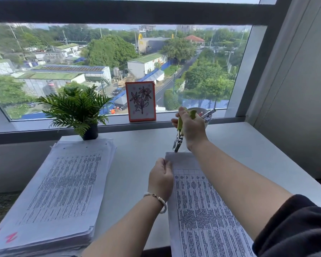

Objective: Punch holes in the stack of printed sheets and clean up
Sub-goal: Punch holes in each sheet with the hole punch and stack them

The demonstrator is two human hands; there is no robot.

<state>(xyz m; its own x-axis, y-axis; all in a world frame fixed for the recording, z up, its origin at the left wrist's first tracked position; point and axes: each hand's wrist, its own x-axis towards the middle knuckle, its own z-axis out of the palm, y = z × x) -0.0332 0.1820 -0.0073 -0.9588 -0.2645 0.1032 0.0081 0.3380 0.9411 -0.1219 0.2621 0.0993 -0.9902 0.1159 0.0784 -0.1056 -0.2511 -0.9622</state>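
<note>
At the far left of the pale grey table (137, 160) lies a thick stack of white printed sheets (52, 197), its top page covered in a grid of dark text, two small punched holes near its far edge and a red mark at its near left corner. Just behind the stack stands a small green fern in a black pot (76, 112), and further right on the window sill (119, 125) leans an orange-framed card with a drawing of pink flowers (140, 101).

The left hand (160, 179), with a white bead bracelet (158, 200) at the wrist, pinches the left edge of a thinner white printed bundle (202, 210) near its far corner; the thumb and fingers are curled together on the paper. This bundle lies on the table in front of the person, stretching from the near edge towards the window.

Above its far edge the right hand (191, 127) grips a metal hole punch with yellow-green handles (180, 134), fingers wrapped round the handles and squeezing them close. The punch hangs nose down, its silver head just touching the far left corner of the bundle, right beyond the left fingers. A dark sleeve (295, 229) is pushed up the right arm.

Behind the right hand sits a white bowl (206, 115) on the table by the sill, holding silver marker pens (208, 114) that stick out to the right; what else it holds is hidden by the hand.
</note>
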